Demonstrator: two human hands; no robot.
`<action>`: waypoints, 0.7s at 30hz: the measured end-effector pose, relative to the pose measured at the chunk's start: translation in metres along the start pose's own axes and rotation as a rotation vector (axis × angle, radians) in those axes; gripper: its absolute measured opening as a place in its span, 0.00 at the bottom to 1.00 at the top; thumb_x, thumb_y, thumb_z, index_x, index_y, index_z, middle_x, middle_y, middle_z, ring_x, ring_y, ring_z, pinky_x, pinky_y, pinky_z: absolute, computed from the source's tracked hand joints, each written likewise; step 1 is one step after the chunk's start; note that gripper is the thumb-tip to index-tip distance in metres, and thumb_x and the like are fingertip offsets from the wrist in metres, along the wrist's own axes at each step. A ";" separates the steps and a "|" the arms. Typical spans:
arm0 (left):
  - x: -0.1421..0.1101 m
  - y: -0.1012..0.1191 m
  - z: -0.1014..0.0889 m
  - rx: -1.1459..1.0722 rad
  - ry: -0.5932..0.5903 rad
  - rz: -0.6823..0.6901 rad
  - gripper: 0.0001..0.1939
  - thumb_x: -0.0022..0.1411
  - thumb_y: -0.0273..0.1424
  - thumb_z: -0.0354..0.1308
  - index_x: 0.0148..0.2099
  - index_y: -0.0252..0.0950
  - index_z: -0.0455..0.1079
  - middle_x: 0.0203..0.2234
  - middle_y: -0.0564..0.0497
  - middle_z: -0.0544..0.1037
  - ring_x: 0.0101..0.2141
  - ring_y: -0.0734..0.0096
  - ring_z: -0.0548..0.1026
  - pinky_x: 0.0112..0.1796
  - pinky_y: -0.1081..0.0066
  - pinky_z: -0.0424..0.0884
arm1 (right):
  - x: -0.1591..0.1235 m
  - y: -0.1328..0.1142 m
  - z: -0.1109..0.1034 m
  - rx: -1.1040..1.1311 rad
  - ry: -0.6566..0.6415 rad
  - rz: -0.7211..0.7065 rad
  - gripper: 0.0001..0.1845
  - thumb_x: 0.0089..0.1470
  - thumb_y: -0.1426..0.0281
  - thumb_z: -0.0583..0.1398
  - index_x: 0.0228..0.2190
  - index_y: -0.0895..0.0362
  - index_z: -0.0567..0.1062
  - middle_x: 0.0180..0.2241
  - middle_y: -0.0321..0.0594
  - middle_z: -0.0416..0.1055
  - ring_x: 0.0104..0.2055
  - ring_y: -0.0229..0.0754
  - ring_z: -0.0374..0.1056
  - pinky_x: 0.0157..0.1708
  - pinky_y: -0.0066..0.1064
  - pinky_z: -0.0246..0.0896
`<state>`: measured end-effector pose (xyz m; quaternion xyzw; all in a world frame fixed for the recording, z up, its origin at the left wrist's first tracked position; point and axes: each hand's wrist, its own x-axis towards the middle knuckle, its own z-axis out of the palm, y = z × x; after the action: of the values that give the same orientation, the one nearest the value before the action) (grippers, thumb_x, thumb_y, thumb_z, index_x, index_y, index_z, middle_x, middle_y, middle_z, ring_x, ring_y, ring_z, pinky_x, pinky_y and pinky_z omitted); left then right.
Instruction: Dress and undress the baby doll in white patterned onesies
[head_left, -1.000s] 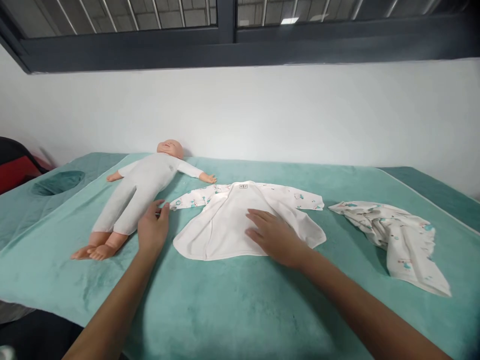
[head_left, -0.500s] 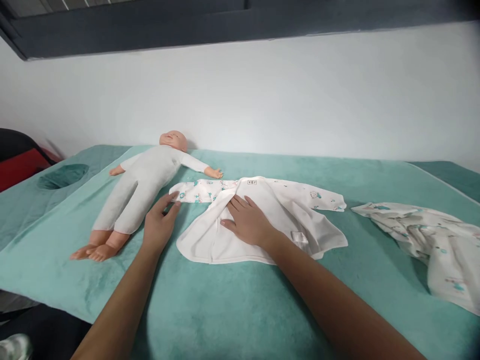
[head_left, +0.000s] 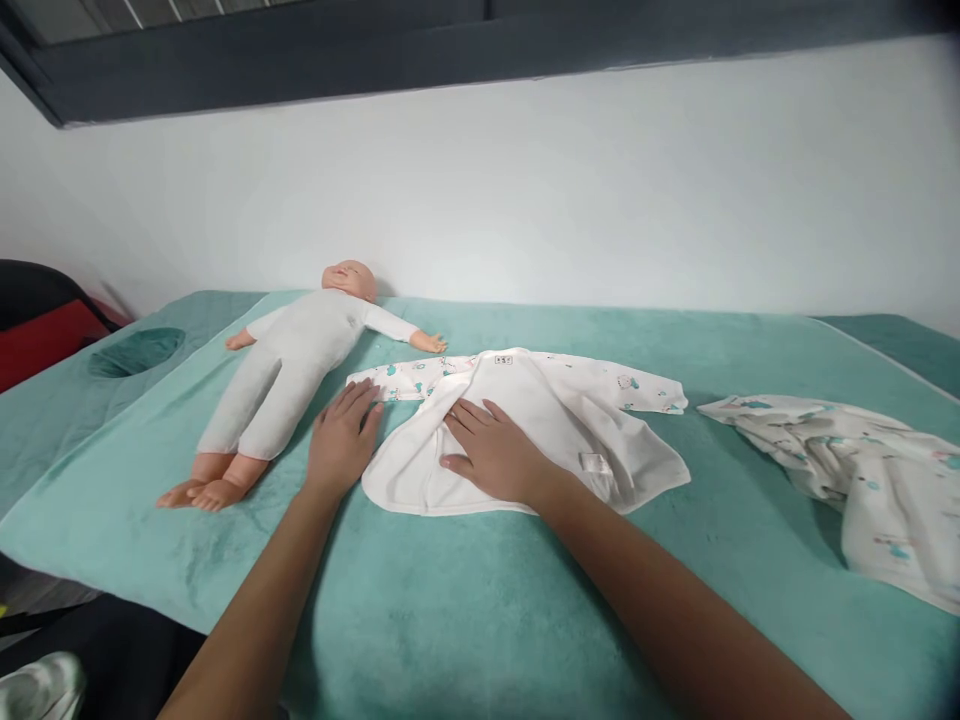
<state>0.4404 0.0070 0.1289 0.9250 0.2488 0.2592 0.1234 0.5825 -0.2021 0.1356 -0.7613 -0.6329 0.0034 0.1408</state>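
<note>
A small white baby shirt (head_left: 540,430) with printed sleeves lies spread open on the green bed cover (head_left: 480,610), its plain inside facing up. My right hand (head_left: 495,450) rests flat on the middle of the shirt, fingers stretched toward the collar. At the end of the left-hand sleeve (head_left: 405,378), my left hand (head_left: 346,435) lies with its fingers over the cuff and its thumb a little apart. A baby doll (head_left: 296,350) in a white cloth body lies on its back to the left, one arm reaching toward the sleeve.
A crumpled printed baby garment (head_left: 862,480) lies on the right of the bed. A round hole (head_left: 139,352) opens in the bed at the far left, near a red and black object (head_left: 52,340). Behind the bed rises a white wall (head_left: 525,200).
My left hand has gone from touching the cuff with bent fingers to lying flatter over it. My right hand stays on the shirt. The view has shifted slightly.
</note>
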 end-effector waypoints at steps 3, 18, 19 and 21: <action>0.002 0.006 -0.001 0.090 -0.069 -0.136 0.21 0.70 0.40 0.41 0.55 0.42 0.70 0.59 0.48 0.70 0.61 0.58 0.63 0.60 0.54 0.57 | -0.001 -0.001 -0.001 0.023 -0.008 0.006 0.31 0.65 0.55 0.50 0.63 0.59 0.59 0.65 0.49 0.55 0.69 0.49 0.47 0.67 0.49 0.39; -0.001 0.007 -0.002 0.120 0.024 -0.087 0.18 0.68 0.39 0.45 0.50 0.42 0.73 0.54 0.49 0.75 0.56 0.56 0.68 0.53 0.57 0.64 | -0.047 -0.053 -0.039 1.022 0.056 0.232 0.15 0.63 0.64 0.54 0.27 0.57 0.72 0.29 0.35 0.73 0.34 0.36 0.68 0.35 0.28 0.62; -0.001 0.006 -0.001 0.119 0.026 -0.088 0.18 0.68 0.38 0.45 0.49 0.41 0.74 0.53 0.49 0.75 0.56 0.57 0.68 0.53 0.58 0.64 | -0.056 -0.062 -0.042 1.171 0.006 0.169 0.16 0.63 0.64 0.54 0.25 0.58 0.70 0.26 0.35 0.71 0.30 0.34 0.67 0.33 0.27 0.61; 0.000 0.006 -0.001 0.112 0.028 -0.097 0.18 0.68 0.38 0.46 0.49 0.41 0.74 0.52 0.49 0.76 0.55 0.56 0.69 0.53 0.58 0.65 | -0.072 -0.076 -0.046 1.364 -0.067 0.060 0.18 0.63 0.63 0.55 0.23 0.58 0.68 0.22 0.33 0.68 0.26 0.32 0.65 0.29 0.25 0.60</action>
<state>0.4419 0.0021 0.1321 0.9136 0.3091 0.2517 0.0803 0.5035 -0.2687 0.1840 -0.5192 -0.4717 0.4288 0.5692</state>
